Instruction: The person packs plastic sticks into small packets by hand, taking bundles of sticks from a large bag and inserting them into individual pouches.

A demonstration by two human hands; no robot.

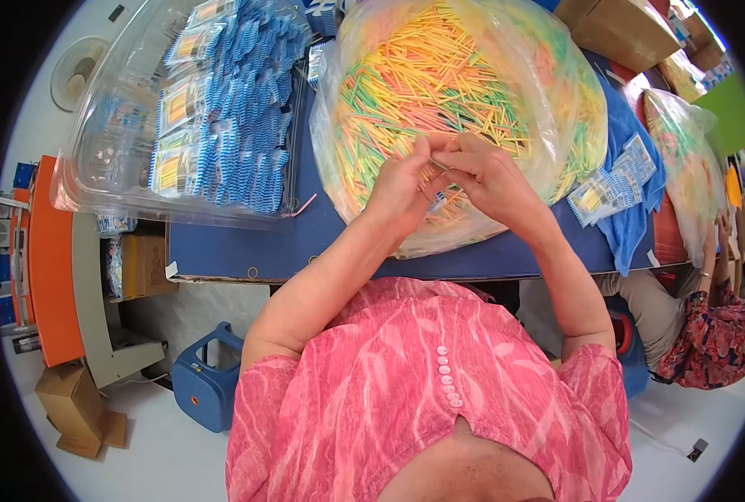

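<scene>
1. Blue cloth covers your worktop (322,243), which stands on a pale floor; a blue machine (208,381) and a cardboard box (79,410) sit on that floor to your left.
2. Your left hand (402,191) and right hand (490,180) meet at the near edge of a large clear bag of sticks (464,84) that lies on the worktop straight ahead of you.
3. Look at the sticks: thin, straight, all alike in length, in yellow, green, orange and pink, heaped in a loose tangle that fills the bag.
4. Both grips are closed together, fingertips touching, on a small clear packet (437,201) held between them just above the bag's near rim. The packet is mostly hidden by your fingers, so what it contains cannot be made out.
5. To your left, touching the blue cloth, a clear plastic tub (105,142) holds many flat filled packets (222,109) with blue-and-white edges, stacked in rows; yellow shows through several of them.
6. To your right, a few more such packets (611,184) lie on a blue towel (640,226), near the big bag.
7. Farther right, a second bag of sticks (682,159) stands beside another person (707,335) in a patterned top.
8. Brown cartons (624,29) sit behind the big bag.
</scene>
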